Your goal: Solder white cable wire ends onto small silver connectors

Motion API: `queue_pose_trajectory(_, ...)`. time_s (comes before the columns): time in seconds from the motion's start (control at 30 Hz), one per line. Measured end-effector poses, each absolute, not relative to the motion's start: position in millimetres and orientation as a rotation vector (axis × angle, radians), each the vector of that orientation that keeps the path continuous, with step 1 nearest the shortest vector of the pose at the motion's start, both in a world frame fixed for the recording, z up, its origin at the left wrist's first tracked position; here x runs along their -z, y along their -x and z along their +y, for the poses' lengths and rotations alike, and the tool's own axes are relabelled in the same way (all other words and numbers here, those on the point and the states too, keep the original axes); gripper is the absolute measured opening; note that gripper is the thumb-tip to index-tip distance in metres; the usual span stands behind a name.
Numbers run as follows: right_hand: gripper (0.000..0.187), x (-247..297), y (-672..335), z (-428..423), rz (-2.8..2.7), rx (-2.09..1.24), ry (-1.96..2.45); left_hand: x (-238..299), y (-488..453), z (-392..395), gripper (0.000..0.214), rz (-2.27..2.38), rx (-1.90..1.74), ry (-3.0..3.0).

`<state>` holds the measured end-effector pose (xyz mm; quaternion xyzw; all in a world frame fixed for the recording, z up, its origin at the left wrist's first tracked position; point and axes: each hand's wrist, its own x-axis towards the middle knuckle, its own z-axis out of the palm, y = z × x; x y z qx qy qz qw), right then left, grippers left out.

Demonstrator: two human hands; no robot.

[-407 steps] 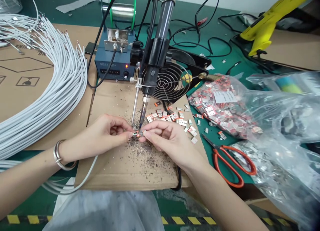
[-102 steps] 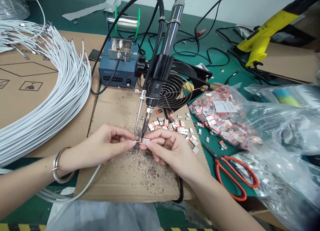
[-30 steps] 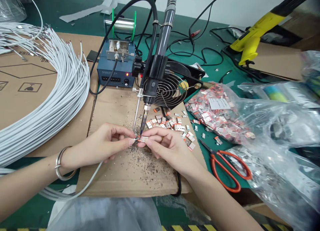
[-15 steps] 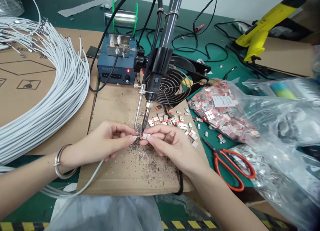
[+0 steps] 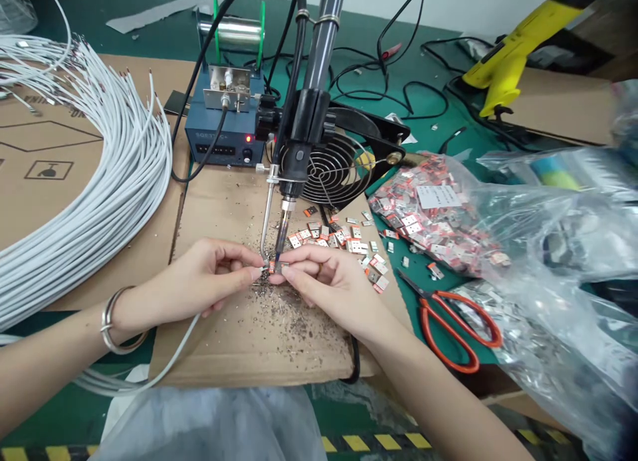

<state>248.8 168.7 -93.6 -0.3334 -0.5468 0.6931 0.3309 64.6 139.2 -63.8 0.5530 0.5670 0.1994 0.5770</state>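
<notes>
My left hand [image 5: 219,275] pinches the end of a white cable [image 5: 182,345], which trails down and left over the cardboard's front edge. Between finger and thumb of my right hand [image 5: 323,275] is a small USB connector [image 5: 272,266] with orange and metal parts, its far end hidden by the fingers. Cable end and connector meet, or nearly so, under the tip of a soldering iron [image 5: 283,228] clamped in a stand. Beside that tip a thin bent metal tube [image 5: 266,222] points down at the same spot. Dark solder specks lie on the cardboard [image 5: 224,348].
Loose connectors [image 5: 343,235] lie right of the iron, before a black fan [image 5: 329,172]. Farther right are a bag of connectors [image 5: 428,215] and orange-handled scissors [image 5: 453,321]. A blue solder feeder [image 5: 219,132] with a solder spool [image 5: 239,34] stands behind. White cables [image 5: 129,188] fill the left.
The whole view has shifted slightly, so things appear a little farther left. My hands still hold the cable and connector by the iron's tip, with the connector now more beneath it.
</notes>
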Motion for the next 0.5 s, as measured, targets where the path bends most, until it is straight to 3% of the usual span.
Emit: queue_pose_trajectory(0.5, 0.020, 95.3, -250.9, 169.0, -1.469, -1.787, 0.930, 67.4, -63.5, 133.7, 0.033, 1.314, -0.498, -1.291)
